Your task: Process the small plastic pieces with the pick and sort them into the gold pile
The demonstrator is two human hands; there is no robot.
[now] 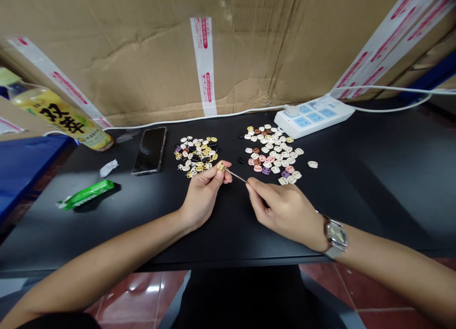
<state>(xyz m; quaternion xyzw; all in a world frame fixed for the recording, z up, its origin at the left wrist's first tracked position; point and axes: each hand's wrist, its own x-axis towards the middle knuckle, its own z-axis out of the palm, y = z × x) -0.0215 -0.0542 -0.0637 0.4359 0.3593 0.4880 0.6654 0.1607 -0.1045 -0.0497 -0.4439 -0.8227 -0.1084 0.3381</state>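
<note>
Between the thumb and fingertips of my left hand (204, 193) is a small yellow button-like piece (221, 166) with holes in it. My right hand (285, 210) pinches a thin metal rod-shaped tool (235, 175), whose far tip meets the yellow piece. Just beyond my left hand lies a pile of small pieces (197, 153) in yellow, white, black and purple. Past my right hand spreads a second pile of similar pieces (278, 151), mostly cream, with some pink, brown and purple. One cream piece (312, 164) sits apart to the right.
A phone (149, 150) lies left of the piles. Farther left are a green packet (87, 194), a crumpled white scrap (109, 168) and a yellow drink bottle (60, 113). A white power strip (313, 116) with its cable stands at the back, before a taped cardboard wall (149, 53).
</note>
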